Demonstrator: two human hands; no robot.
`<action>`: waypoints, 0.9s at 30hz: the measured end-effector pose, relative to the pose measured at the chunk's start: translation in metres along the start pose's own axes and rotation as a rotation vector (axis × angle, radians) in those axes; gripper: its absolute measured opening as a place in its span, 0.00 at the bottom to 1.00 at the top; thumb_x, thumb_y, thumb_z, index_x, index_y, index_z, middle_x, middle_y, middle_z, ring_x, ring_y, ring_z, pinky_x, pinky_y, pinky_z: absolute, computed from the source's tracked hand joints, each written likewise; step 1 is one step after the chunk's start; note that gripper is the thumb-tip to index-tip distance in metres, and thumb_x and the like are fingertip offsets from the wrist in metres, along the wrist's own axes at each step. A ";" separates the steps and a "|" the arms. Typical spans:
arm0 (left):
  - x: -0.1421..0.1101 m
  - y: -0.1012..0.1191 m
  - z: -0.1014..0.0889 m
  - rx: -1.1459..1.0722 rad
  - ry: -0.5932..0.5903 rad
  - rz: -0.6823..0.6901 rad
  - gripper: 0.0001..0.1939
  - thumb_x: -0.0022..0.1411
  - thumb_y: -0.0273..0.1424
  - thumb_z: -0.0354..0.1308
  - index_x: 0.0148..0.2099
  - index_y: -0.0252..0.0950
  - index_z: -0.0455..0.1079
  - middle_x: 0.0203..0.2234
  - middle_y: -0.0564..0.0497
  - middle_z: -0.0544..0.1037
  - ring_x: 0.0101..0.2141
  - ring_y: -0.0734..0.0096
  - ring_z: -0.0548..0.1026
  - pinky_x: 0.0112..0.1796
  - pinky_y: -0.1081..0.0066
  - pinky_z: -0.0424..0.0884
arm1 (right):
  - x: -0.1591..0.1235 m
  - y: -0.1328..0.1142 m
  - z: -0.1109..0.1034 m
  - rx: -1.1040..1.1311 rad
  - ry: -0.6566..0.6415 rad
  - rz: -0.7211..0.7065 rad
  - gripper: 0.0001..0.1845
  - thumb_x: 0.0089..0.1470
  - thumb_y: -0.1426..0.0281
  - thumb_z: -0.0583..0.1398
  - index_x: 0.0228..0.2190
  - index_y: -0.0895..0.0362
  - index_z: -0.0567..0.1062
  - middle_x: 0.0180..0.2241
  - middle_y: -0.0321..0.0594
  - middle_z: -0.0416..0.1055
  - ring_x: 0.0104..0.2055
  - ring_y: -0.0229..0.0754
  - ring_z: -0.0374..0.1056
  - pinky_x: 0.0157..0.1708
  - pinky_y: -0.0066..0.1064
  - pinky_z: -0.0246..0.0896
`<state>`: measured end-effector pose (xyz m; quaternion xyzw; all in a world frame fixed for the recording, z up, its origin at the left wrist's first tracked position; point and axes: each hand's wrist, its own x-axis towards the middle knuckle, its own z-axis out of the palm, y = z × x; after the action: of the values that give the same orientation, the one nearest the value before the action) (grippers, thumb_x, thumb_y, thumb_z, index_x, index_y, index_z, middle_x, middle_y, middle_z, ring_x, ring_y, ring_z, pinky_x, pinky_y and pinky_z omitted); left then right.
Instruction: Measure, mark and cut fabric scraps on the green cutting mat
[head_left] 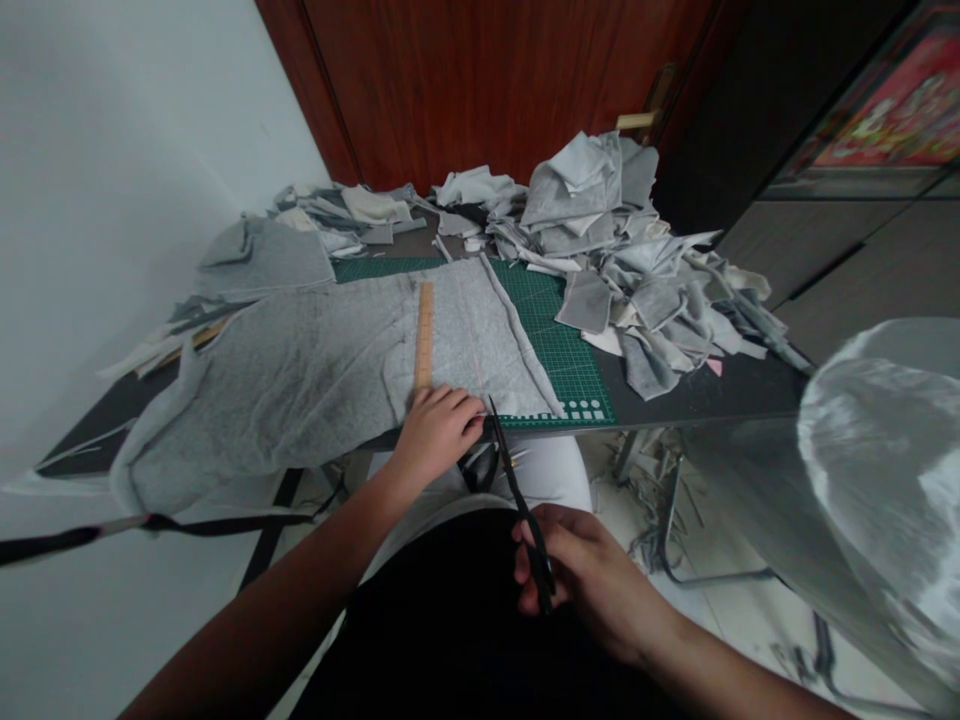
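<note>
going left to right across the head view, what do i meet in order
White wall → wooden ruler → scissors → door handle → clear plastic at the right edge.

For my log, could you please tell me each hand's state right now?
Left hand: on the grey fabric; whether gripping cannot be told.
Right hand: closed, holding the scissors.

the right hand held scissors near gray cloth, where the left hand rested by a ruler.
</note>
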<state>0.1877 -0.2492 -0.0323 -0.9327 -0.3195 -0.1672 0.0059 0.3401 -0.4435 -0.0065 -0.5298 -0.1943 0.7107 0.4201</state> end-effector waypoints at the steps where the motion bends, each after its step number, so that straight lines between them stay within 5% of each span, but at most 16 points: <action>1: 0.000 0.000 0.000 0.002 -0.001 0.001 0.04 0.69 0.30 0.59 0.39 0.39 0.74 0.34 0.49 0.79 0.42 0.58 0.73 0.43 0.60 0.63 | 0.000 0.001 0.000 0.003 0.002 0.000 0.30 0.47 0.47 0.69 0.36 0.61 0.72 0.26 0.37 0.75 0.21 0.35 0.71 0.22 0.23 0.60; 18: -0.004 0.002 0.004 0.016 0.014 0.013 0.06 0.70 0.31 0.57 0.39 0.40 0.75 0.35 0.49 0.79 0.42 0.59 0.73 0.45 0.60 0.64 | 0.005 0.005 -0.003 -0.004 -0.013 0.013 0.32 0.43 0.47 0.72 0.37 0.61 0.74 0.27 0.36 0.74 0.22 0.35 0.71 0.23 0.25 0.63; 27: -0.003 0.002 0.004 0.017 0.007 0.014 0.06 0.71 0.31 0.58 0.40 0.40 0.75 0.35 0.49 0.79 0.42 0.59 0.72 0.44 0.60 0.63 | 0.004 0.000 -0.005 -0.055 -0.007 0.033 0.34 0.46 0.45 0.70 0.41 0.62 0.75 0.34 0.43 0.79 0.26 0.36 0.75 0.24 0.23 0.60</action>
<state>0.1880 -0.2522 -0.0373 -0.9343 -0.3141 -0.1675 0.0160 0.3440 -0.4407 -0.0107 -0.5416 -0.2064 0.7138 0.3930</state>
